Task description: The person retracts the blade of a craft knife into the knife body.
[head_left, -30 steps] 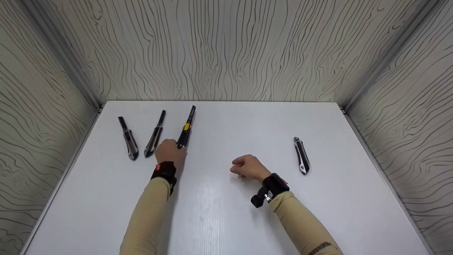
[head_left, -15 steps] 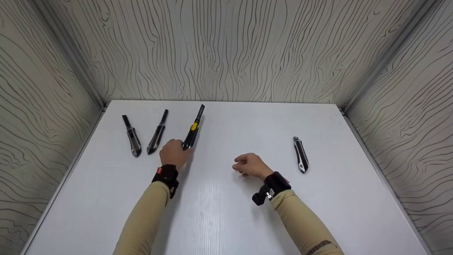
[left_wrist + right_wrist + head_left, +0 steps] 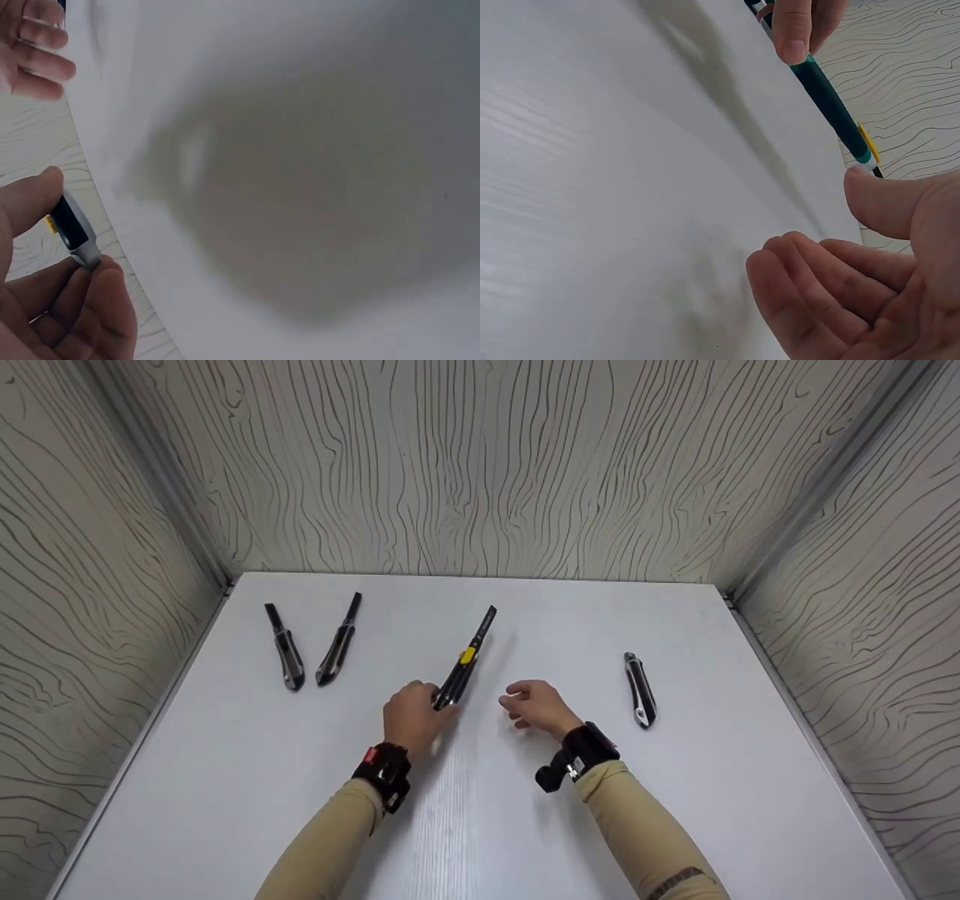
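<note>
We are gripping a slim black, yellow-buttoned utility knife [image 3: 466, 658] in our curled left hand [image 3: 414, 715] (our right hand [image 3: 540, 708] is hovering empty, fingers [image 3: 810, 289] loosely parted).

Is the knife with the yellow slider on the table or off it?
Off it: the left hand holds the knife, and its shadow falls on the table, apart from it.

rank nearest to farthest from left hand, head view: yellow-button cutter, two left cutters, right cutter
1. Yellow-button cutter, gripped in the left hand
2. Inner left cutter, ahead and left
3. Outer left cutter, leftmost
4. Right cutter, beyond the right hand
</note>
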Tool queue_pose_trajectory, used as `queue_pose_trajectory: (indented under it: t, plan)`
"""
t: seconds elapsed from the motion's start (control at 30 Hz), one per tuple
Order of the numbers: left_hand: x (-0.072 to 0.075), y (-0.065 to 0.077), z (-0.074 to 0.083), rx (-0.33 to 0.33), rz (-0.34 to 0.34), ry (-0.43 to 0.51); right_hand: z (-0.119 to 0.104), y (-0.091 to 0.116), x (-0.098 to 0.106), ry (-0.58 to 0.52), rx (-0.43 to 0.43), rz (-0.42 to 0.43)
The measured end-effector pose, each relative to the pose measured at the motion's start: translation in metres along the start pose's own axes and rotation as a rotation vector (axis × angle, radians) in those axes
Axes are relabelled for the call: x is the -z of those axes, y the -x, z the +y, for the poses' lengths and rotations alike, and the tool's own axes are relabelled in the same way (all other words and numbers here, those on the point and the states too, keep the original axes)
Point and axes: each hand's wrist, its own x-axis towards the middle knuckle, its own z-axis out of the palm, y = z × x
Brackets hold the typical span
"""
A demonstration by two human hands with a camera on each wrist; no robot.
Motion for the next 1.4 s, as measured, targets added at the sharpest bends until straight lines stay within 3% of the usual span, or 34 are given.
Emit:
queue_pose_trajectory:
  t: [0.2, 0.53, 1.13, 1.27, 1.4]
  plan:
    - [-0.011, 0.009, 0.019, -0.047, -0.046, -0.034, -0.003, -0.005, -0.002, -0.083, 0.005, 0.046]
    - [-0.021, 0.026, 0.04, -0.136, -0.05, -0.055, -0.003, -0.009, 0.0, -0.267, -0.003, 0.115]
    - [-0.037, 0.035, 0.045, -0.131, -0.073, -0.063, 0.01, -0.012, 0.003, -0.397, -0.039, 0.081]
    - [-0.037, 0.036, 0.045, -0.15, -0.127, -0.025, 0.01, -0.011, 0.005, -0.382, -0.022, 0.072]
    - [-0.037, 0.035, 0.043, -0.128, -0.21, 0.094, 0.008, -0.009, 0.009, -0.331, -0.012, 0.066]
